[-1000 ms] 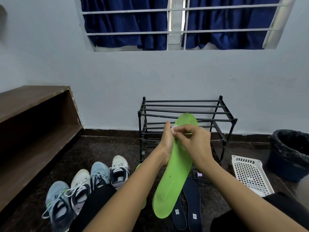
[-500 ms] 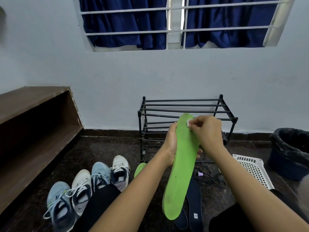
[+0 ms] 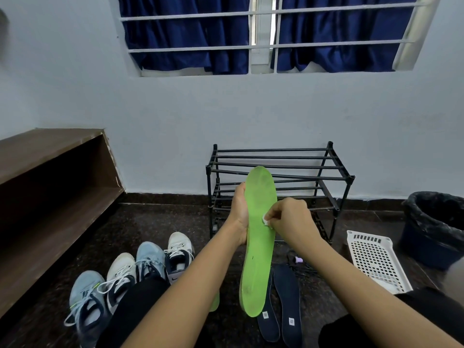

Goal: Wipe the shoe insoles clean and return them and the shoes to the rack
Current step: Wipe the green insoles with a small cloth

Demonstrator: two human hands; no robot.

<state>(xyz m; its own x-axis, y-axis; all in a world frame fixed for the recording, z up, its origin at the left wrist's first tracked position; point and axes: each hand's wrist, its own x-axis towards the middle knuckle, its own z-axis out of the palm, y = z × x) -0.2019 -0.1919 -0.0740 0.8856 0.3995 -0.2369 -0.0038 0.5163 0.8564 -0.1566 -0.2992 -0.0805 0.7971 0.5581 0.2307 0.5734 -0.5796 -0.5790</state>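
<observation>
The main risk here is the green insole (image 3: 258, 234) bending or slipping. You hold it upright in the air by one edge only, and it looks long and flexible. Press too hard with the white wipe (image 3: 265, 220) and the foam will likely bow away from you. Then the wipe skims instead of cleaning, or the insole twists out of your left hand (image 3: 238, 214) and drops onto the dark floor (image 3: 150, 222), where it could pick up dirt. The wipe is a small scrap, mostly hidden in your fingers, so it could slip out, or your knuckles could rub the surface in its place. The heel end hangs low over the pair of navy insoles (image 3: 287, 300) lying on the floor, and a swing could knock them.

Your left hand grips the insole's left edge on its upper half, fingers curled behind it. Your right hand (image 3: 292, 219) is curled up, pinching the wipe and pressing it on the insole's face near the middle. Both forearms reach forward from the bottom of the view.

A second green insole (image 3: 214, 302) shows only as a sliver behind your left forearm. Four sneakers (image 3: 150, 259) stand in a row on the floor to your left, well apart from the black shoe rack (image 3: 288, 156) by the wall, so most of the task seems ahead.
</observation>
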